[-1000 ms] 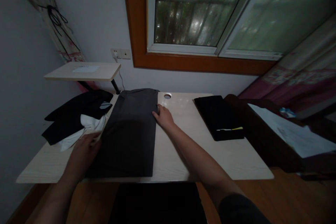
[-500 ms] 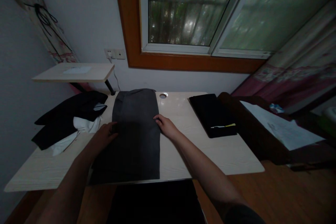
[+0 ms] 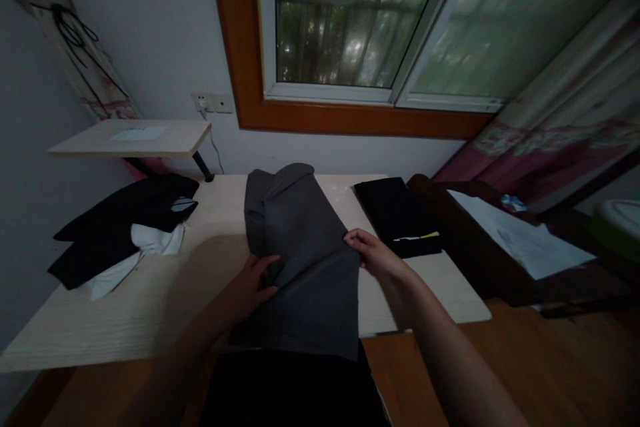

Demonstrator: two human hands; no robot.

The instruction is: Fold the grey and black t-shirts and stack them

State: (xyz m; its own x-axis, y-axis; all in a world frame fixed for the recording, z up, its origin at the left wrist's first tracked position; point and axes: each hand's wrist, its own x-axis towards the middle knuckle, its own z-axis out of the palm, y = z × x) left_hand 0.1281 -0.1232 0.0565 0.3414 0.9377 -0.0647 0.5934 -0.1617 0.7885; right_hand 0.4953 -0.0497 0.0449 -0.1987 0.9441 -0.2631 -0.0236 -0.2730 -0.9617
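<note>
A folded dark grey garment [image 3: 310,247] lies at a slant on the table, its near end reaching over the front edge; whether it is trousers I cannot tell. My right hand [image 3: 373,250] pinches its right edge between thumb and fingers. On the left side of the cloth, my left hand [image 3: 255,283] rests with thumb and fingers apart, touching a small crease.
The pale wooden table [image 3: 200,320] carries a black garment [image 3: 120,213] with a white cloth [image 3: 155,240] at left, beneath a small raised shelf [image 3: 135,140]. A flat black folded item [image 3: 395,213] lies at right, near a dark side stand with a paper sheet [image 3: 515,233].
Both my hands have moved to the right with the grey garment. It now slants and creases, and its near end has come over the table's front edge.
</note>
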